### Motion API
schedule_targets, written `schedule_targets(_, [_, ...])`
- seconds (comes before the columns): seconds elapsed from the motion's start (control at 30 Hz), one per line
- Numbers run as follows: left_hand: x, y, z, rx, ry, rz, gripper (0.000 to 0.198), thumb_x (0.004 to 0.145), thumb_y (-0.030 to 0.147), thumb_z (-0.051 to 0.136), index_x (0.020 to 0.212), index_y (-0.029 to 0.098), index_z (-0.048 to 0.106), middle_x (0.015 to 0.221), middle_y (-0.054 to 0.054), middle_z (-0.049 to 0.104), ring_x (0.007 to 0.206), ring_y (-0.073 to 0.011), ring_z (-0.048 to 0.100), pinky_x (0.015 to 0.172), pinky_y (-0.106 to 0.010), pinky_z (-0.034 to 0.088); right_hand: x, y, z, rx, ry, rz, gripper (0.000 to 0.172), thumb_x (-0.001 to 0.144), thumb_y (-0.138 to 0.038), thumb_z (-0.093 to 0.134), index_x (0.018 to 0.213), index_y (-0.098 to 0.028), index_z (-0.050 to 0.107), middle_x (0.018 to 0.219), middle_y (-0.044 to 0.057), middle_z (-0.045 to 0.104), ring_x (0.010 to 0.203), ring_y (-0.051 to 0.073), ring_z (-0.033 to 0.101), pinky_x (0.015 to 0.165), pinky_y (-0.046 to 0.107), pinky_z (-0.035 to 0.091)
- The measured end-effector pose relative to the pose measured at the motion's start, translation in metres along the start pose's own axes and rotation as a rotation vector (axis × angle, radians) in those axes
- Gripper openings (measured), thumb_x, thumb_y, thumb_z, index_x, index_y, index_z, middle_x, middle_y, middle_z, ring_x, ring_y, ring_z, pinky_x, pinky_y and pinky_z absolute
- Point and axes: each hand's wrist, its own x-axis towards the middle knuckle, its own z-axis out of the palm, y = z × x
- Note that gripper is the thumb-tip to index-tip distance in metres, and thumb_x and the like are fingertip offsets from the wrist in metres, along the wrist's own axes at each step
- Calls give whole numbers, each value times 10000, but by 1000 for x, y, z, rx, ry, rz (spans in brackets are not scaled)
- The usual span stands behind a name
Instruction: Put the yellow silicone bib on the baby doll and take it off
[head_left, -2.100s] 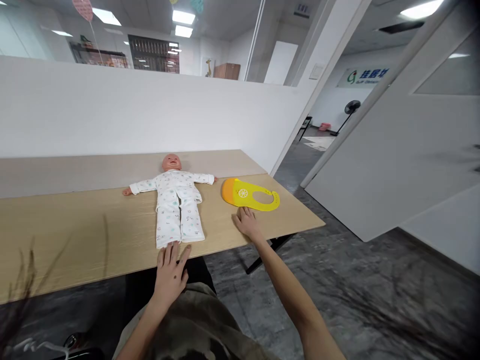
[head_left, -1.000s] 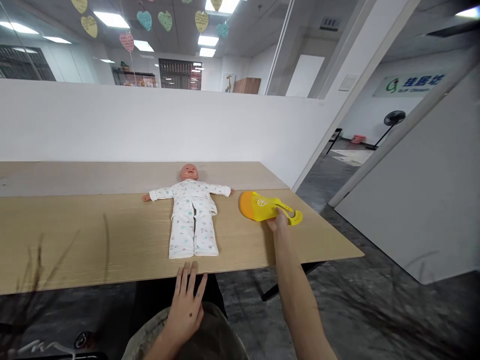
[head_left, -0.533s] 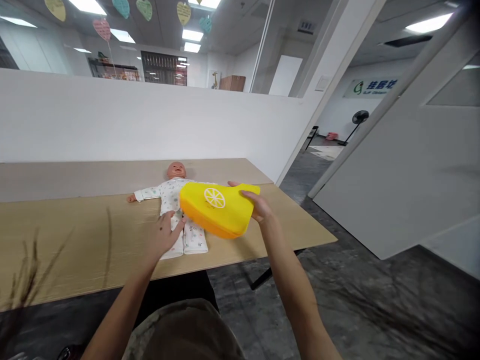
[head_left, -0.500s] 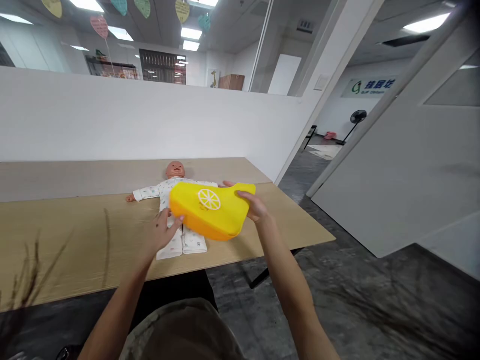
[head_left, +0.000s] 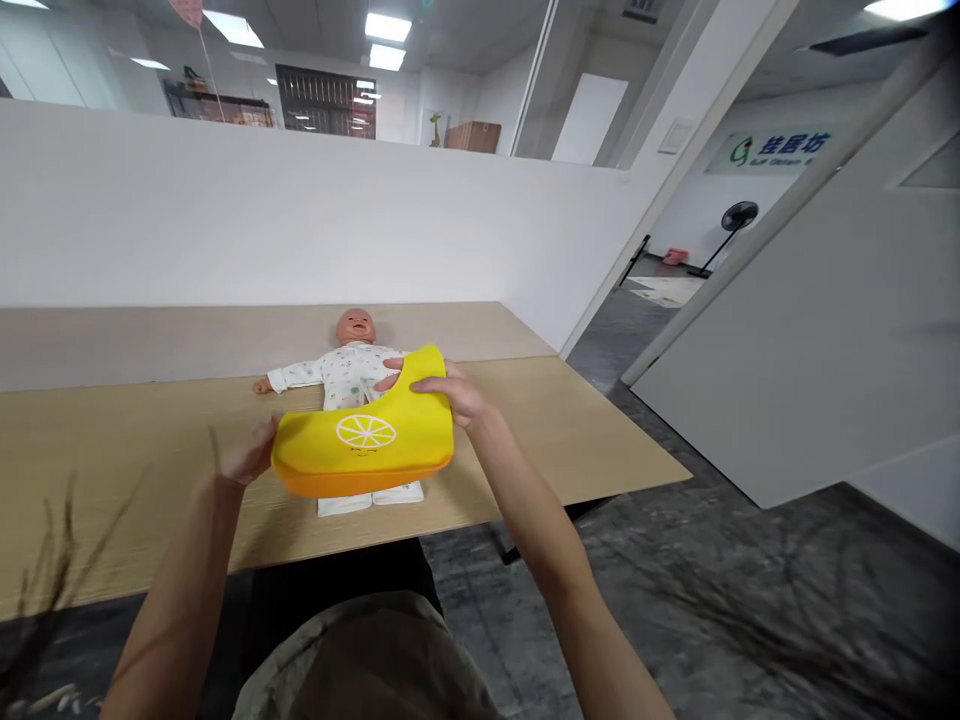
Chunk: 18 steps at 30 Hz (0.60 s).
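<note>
A yellow silicone baby bib (head_left: 409, 430) with a white lemon-slice print and an orange lower edge is held up over the table. My right hand (head_left: 457, 395) is closed on its raised neck end, thumb in front and fingers around the curved edge. At the bib's left side my left hand (head_left: 255, 450) grips the edge, its fingers mostly hidden behind it. Behind the bib a baby doll (head_left: 355, 327) lies on its back in a white patterned outfit (head_left: 349, 370). The bib covers the doll's middle; the trouser ends show below.
The wooden table (head_left: 540, 430) ends at a front edge close to my body and at a right edge. A white wall (head_left: 300, 220) with windows rises behind it. To the right are a doorway and a white door (head_left: 765, 370).
The bib has swung left and its neck end has turned upward. My left hand has gone from touching its lower left corner to gripping its left side. The view has tilted slightly down.
</note>
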Motion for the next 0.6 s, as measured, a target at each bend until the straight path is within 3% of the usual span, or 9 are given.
schedule_targets(0.1, [9,24,14,-94,142,83,538,687,751,740,1001,314,744,982,-22,818,1188,-343,706,974,-425,605,18,-4,-1,-34,82,-73,497,640,-358,837,1091,-185,717,1093,94,779,1037,283,726,897,357,599])
schedule_targets(0.23, [29,61,35,-223,183,116,693,565,815,773,899,212,710,839,-74,803,1012,-407,755,848,-470,649,51,-15,-3,-38,155,-148,529,768,-653,732,1022,-189,721,1050,98,770,1080,288,713,921,379,593])
schedule_targets(0.3, [46,78,40,-264,200,60,632,675,772,732,925,193,701,855,-82,804,983,-385,763,841,-453,651,69,-23,-5,-76,149,-176,528,810,-674,701,1004,-184,731,1014,96,768,1066,281,711,919,375,587])
schedule_targets(0.37, [67,89,37,-239,195,47,515,747,629,753,977,171,702,902,-89,807,940,-350,771,814,-413,654,89,-29,-10,-128,181,-184,488,823,-628,719,995,-172,738,973,93,765,1024,268,712,901,358,579])
schedule_targets(0.43, [90,94,28,-154,166,88,445,725,432,822,1058,162,705,977,-83,806,880,-302,776,753,-354,653,108,-31,-20,-167,238,-175,455,835,-579,718,986,-151,741,929,93,758,959,247,712,873,340,568])
schedule_targets(0.5, [113,90,17,-65,159,137,490,662,282,861,1112,175,699,1018,-70,800,815,-260,773,675,-304,638,128,-28,-32,-206,299,-159,402,854,-513,694,965,-129,741,893,91,747,892,222,702,834,319,554])
schedule_targets(0.6, [141,74,0,-8,202,148,518,612,230,875,1095,191,690,989,-63,791,774,-250,767,626,-292,622,156,-14,-54,-285,385,-133,277,851,-380,661,930,-123,729,850,69,730,816,191,674,747,279,521])
